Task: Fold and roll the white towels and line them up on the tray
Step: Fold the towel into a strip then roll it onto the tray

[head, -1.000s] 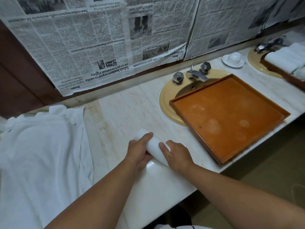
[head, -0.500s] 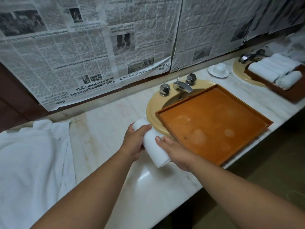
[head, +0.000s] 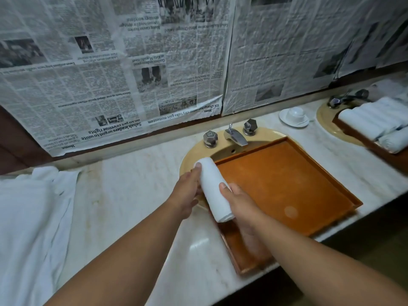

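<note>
Both your hands are clasped round one rolled towel (head: 213, 188). Your left hand (head: 186, 195) wraps the far half with the thumb reaching up near its end. Your right hand (head: 239, 202) holds the near half, thumb over the top and fingers underneath. The roll lies along the left rim of the orange tray (head: 287, 184), with its far end over the tray's back-left corner. You cannot tell from here whether it touches the rim.

The tray sits askew across a yellow sink (head: 189, 157) and covers most of the bowl. Just behind its far rim stands one tap (head: 235, 135) between two faceted knobs (head: 210, 138), close to the roll's far end but apart from it. On the marble counter (head: 132, 184) to your left lies one heap of loose white towels (head: 28, 217), well apart from your hands. Sheets of newspaper (head: 110, 74) cover the wall behind.

To your right stands one white cup (head: 294, 112) on a saucer. Beyond it is a second sink (head: 323, 120) with a second tray (head: 375, 149) over it. That tray carries finished rolls (head: 373, 120): a row side by side and one across the front, too blurred to count surely.

So you have one roll in hand, two trays, two sinks and one cup.
</note>
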